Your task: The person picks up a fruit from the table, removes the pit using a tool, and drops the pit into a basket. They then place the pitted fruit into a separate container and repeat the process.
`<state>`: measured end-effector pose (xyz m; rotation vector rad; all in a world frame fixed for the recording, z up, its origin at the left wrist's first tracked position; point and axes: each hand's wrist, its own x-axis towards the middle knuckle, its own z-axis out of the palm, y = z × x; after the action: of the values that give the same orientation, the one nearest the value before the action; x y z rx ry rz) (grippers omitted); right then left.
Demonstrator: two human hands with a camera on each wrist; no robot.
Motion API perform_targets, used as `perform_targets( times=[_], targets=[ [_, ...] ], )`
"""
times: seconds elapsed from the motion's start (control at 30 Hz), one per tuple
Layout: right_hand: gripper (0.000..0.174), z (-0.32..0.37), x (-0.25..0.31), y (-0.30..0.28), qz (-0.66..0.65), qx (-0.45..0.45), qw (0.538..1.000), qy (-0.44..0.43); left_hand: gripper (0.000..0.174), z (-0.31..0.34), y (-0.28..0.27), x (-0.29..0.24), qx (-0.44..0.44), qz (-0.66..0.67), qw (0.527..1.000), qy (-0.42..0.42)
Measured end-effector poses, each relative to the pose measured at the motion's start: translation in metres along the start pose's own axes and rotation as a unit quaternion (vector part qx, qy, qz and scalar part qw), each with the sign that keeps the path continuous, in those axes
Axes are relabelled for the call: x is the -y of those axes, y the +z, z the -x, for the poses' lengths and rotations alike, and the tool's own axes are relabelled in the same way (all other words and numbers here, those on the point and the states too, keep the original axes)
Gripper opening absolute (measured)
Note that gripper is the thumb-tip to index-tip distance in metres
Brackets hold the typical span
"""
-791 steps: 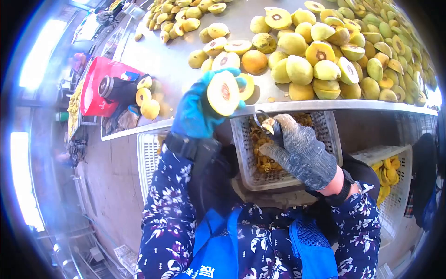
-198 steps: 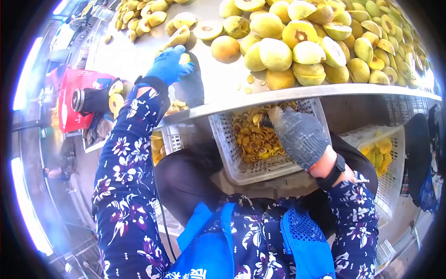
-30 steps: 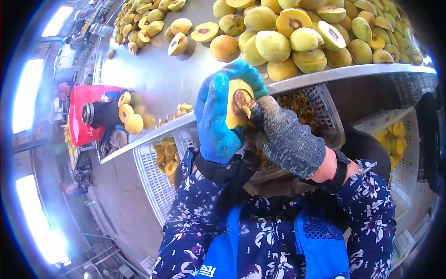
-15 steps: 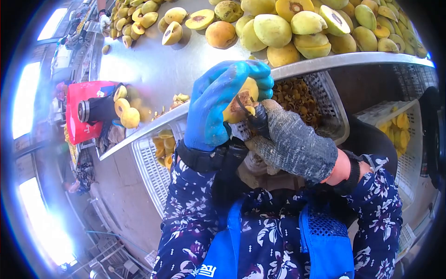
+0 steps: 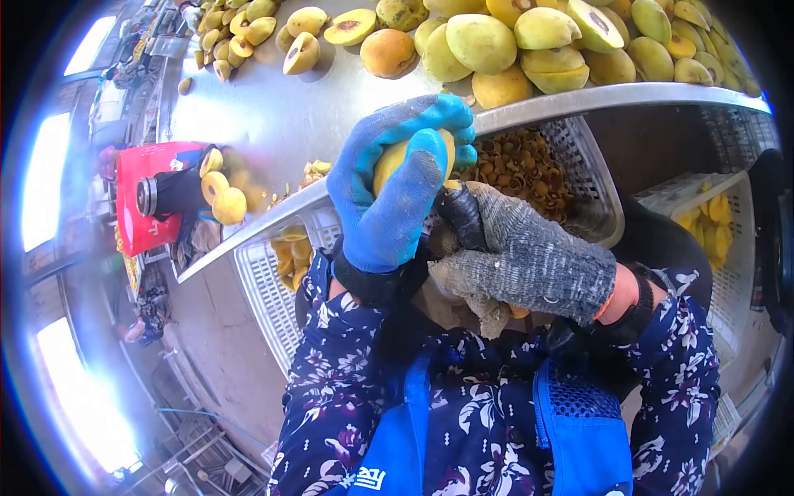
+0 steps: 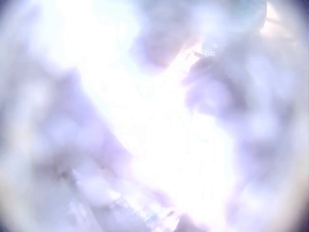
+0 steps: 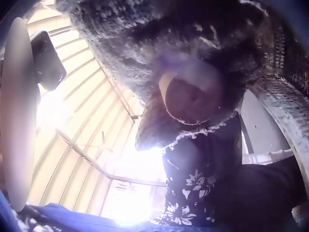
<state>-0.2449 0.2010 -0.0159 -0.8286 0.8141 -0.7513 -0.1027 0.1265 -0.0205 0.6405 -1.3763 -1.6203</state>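
My left hand (image 5: 385, 194), in a blue glove, grips a yellow peach half (image 5: 390, 168) at the table's front edge, its fingers and thumb wrapped round it. The cut face is mostly hidden by the fingers. Close against the peach, my right hand (image 5: 538, 256), in a grey knit glove, holds a pitting tool by its black handle (image 5: 463, 217); the blade is hidden at the peach. The right wrist view shows the underside of the grey glove (image 7: 145, 48). Glare washes out the left wrist view.
Peach halves (image 5: 482, 43) are heaped on the metal table (image 5: 248, 116). Below its edge stand a crate (image 5: 597, 178) of scraps, a left crate (image 5: 260, 285) and a right crate (image 5: 732, 277) with yellow pieces. A red bag (image 5: 136, 169) and black flask (image 5: 175, 194) sit at left.
The left hand has turned the peach, so its brown centre and the tool's curved blade, visible a second ago, are now hidden. The right hand has shifted slightly right. Earlier the left hand reached over the table.
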Motion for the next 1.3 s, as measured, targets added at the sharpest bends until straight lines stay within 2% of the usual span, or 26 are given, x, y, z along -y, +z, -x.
perform_targets(
  times=[0.07,0.13,0.17,0.23,0.37,0.4,0.43,0.47,0.5,0.57,0.63,0.67,0.7,0.73,0.77,0.83,0.97,1.03,1.07,1.1,1.13,1.2,1.23,1.27,1.3],
  targets=[
    [0.047,0.001,-0.002,0.001,-0.013,-0.005,1.000,-0.006,0.023,0.000,0.001,0.000,-0.007,0.009,1.000,0.001],
    [0.048,0.000,-0.005,0.002,0.183,-0.079,0.975,-0.100,0.023,-0.001,0.001,-0.001,0.000,0.012,1.000,-0.004],
    [0.048,-0.001,-0.009,0.003,0.182,-0.078,0.975,-0.099,0.023,-0.001,0.001,-0.001,0.007,0.014,1.000,-0.010],
    [0.048,-0.002,-0.018,0.003,0.251,-0.130,0.944,-0.169,0.024,-0.002,0.000,-0.002,0.014,0.020,0.999,-0.024],
    [0.046,0.001,-0.013,0.004,0.285,-0.137,0.941,-0.124,0.026,-0.003,-0.005,-0.001,0.030,0.021,0.996,-0.078],
    [0.044,0.004,-0.004,0.005,0.230,-0.115,0.965,-0.058,0.026,-0.003,-0.006,-0.003,0.028,0.021,0.996,-0.078],
    [0.042,0.004,0.000,0.005,0.174,-0.092,0.980,0.008,0.027,-0.005,-0.007,-0.005,0.041,0.026,0.992,-0.117],
    [0.042,0.004,-0.002,0.006,0.174,-0.089,0.981,0.010,0.027,-0.006,-0.008,-0.008,0.054,0.031,0.986,-0.156],
    [0.039,0.005,-0.006,0.006,0.156,-0.080,0.984,0.011,0.027,-0.008,-0.010,-0.009,0.051,0.031,0.986,-0.156],
    [0.037,0.006,-0.006,0.006,0.139,-0.067,0.988,0.014,0.026,-0.012,-0.013,-0.011,0.093,0.048,0.967,-0.233],
    [0.035,0.007,0.004,0.005,0.014,-0.001,0.993,0.116,0.027,-0.013,-0.012,-0.013,0.097,0.027,0.969,-0.224],
    [0.035,0.007,0.001,0.006,0.015,0.001,0.993,0.119,0.031,-0.014,-0.012,-0.014,0.113,0.001,0.968,-0.224],
    [0.035,0.006,-0.005,0.006,0.015,-0.005,0.996,0.086,0.036,-0.014,-0.013,-0.015,0.129,-0.026,0.965,-0.225],
    [0.035,0.007,-0.008,0.005,0.015,-0.011,0.999,0.051,0.036,-0.014,-0.014,-0.015,0.126,-0.024,0.966,-0.224],
    [0.035,0.007,-0.008,0.004,0.017,-0.008,0.998,0.053,0.036,-0.015,-0.016,-0.015,0.147,-0.035,0.964,-0.219],
    [0.036,0.010,-0.005,0.001,-0.053,0.037,0.994,0.092,0.036,-0.014,-0.016,-0.017,0.164,-0.045,0.962,-0.213],
    [0.026,0.018,0.011,-0.004,-0.071,0.079,0.984,0.144,0.037,-0.008,-0.009,-0.023,0.157,-0.023,0.971,-0.181],
    [0.025,0.021,0.018,-0.007,-0.194,0.173,0.952,0.160,0.039,-0.007,-0.004,-0.027,0.156,-0.019,0.976,-0.154],
    [0.029,0.020,0.024,-0.007,-0.214,0.216,0.931,0.203,0.041,-0.006,-0.001,-0.030,0.168,0.020,0.977,-0.128],
    [0.029,0.019,0.022,-0.008,-0.213,0.216,0.930,0.208,0.044,-0.005,0.001,-0.030,0.180,0.058,0.977,-0.103],
    [0.031,0.017,0.020,-0.008,-0.287,0.242,0.900,0.222,0.053,-0.006,0.001,-0.028,0.185,0.057,0.975,-0.107],
    [0.035,0.013,0.023,-0.008,-0.425,0.288,0.824,0.240,0.058,-0.009,-0.003,-0.022,0.184,0.070,0.976,-0.089],
    [0.035,0.014,0.030,-0.006,-0.419,0.287,0.828,0.240,0.063,-0.010,-0.004,-0.018,0.186,0.081,0.976,-0.076],
    [0.036,0.014,0.041,-0.002,-0.330,0.212,0.891,0.227,0.073,-0.008,-0.003,-0.015,0.158,0.081,0.983,-0.054],
    [0.037,0.015,0.049,0.002,-0.236,0.135,0.939,0.209,0.073,-0.008,0.000,-0.016,0.159,0.081,0.983,-0.047]
  ],
)
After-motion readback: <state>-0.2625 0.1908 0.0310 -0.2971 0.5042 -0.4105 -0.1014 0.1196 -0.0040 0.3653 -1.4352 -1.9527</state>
